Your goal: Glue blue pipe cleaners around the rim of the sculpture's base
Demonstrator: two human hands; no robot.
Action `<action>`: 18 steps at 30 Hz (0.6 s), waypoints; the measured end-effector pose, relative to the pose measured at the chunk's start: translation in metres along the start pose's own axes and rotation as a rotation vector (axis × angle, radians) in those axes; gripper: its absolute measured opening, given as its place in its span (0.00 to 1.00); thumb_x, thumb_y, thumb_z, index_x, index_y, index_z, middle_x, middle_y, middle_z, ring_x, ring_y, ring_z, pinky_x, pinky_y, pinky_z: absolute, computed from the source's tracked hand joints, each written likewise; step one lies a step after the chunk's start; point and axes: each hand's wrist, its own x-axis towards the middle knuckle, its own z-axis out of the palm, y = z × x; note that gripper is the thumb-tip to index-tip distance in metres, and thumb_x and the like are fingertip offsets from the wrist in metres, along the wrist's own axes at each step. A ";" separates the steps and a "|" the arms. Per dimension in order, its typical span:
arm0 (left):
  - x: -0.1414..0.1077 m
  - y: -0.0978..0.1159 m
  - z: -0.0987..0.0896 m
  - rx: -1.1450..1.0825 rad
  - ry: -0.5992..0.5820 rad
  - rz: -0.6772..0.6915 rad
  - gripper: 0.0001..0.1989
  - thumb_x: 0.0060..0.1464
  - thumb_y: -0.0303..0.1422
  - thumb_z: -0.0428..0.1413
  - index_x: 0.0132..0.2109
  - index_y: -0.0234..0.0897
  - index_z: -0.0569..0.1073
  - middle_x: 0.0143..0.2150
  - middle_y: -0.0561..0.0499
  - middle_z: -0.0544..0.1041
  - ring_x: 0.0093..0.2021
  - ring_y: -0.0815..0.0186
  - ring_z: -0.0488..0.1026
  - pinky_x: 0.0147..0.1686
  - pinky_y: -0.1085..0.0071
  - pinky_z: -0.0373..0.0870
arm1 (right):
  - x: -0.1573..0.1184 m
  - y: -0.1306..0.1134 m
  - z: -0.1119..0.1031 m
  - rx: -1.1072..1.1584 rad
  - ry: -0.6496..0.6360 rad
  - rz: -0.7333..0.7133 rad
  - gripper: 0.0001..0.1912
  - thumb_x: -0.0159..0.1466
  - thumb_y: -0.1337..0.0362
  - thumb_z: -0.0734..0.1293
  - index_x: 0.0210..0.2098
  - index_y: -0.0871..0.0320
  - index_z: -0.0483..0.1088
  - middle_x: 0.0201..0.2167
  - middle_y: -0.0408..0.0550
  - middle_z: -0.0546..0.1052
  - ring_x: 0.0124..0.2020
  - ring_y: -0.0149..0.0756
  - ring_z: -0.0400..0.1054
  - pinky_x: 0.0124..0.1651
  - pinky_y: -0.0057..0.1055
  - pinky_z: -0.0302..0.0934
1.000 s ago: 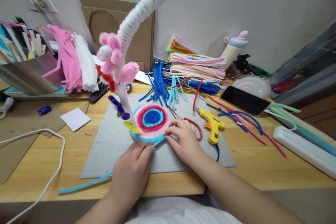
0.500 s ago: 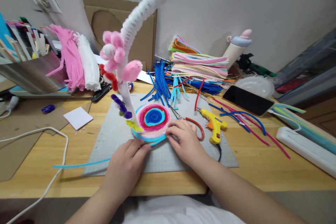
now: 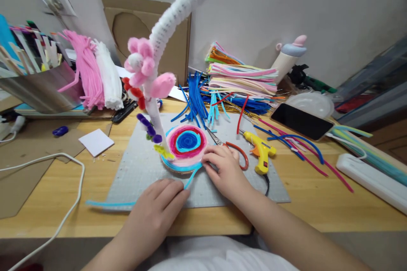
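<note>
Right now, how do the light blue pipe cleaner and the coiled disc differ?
The light blue pipe cleaner is a thin strand; the coiled disc is broad and round. The pipe cleaner is one colour; the disc has blue, red, pink and light blue rings. The pipe cleaner runs through the left hand; the disc rests on the mat. Both show light blue.

Room at nine o'clock, clutter at three
Around the coiled disc (image 3: 187, 141), bare mat (image 3: 132, 156) opens at nine; white stalk (image 3: 154, 114) rises at ten, blue stems (image 3: 196, 97) crowd twelve, glue gun (image 3: 262, 153) blocks three, light-blue strip (image 3: 192, 177) between left hand (image 3: 163, 201) and right hand (image 3: 222, 169) crosses six.
</note>
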 end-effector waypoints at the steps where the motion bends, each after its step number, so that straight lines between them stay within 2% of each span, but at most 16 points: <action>1: 0.001 0.001 -0.001 0.001 -0.003 0.007 0.14 0.62 0.22 0.45 0.48 0.35 0.73 0.44 0.46 0.77 0.43 0.62 0.72 0.44 0.66 0.70 | 0.000 0.000 0.000 -0.001 0.000 0.000 0.07 0.63 0.71 0.67 0.35 0.53 0.73 0.45 0.46 0.77 0.48 0.43 0.65 0.50 0.44 0.47; 6: 0.004 0.000 0.001 0.009 -0.002 -0.011 0.16 0.61 0.21 0.45 0.51 0.34 0.71 0.45 0.45 0.76 0.43 0.62 0.72 0.42 0.68 0.71 | 0.000 -0.001 0.000 0.000 0.001 0.000 0.07 0.63 0.71 0.66 0.36 0.53 0.73 0.45 0.46 0.77 0.48 0.43 0.66 0.50 0.44 0.47; 12: 0.004 -0.006 0.009 0.127 -0.091 -0.096 0.22 0.57 0.19 0.42 0.55 0.37 0.68 0.44 0.46 0.76 0.39 0.62 0.74 0.35 0.69 0.73 | 0.000 -0.001 0.000 0.002 -0.006 0.006 0.07 0.63 0.71 0.66 0.36 0.53 0.73 0.46 0.46 0.77 0.49 0.43 0.65 0.50 0.44 0.47; 18: -0.002 -0.009 0.016 0.192 -0.099 -0.126 0.24 0.55 0.19 0.43 0.56 0.39 0.68 0.45 0.46 0.76 0.41 0.61 0.75 0.36 0.68 0.73 | 0.000 -0.002 -0.001 -0.003 0.001 0.003 0.07 0.63 0.71 0.67 0.36 0.53 0.73 0.46 0.46 0.77 0.48 0.42 0.65 0.51 0.43 0.47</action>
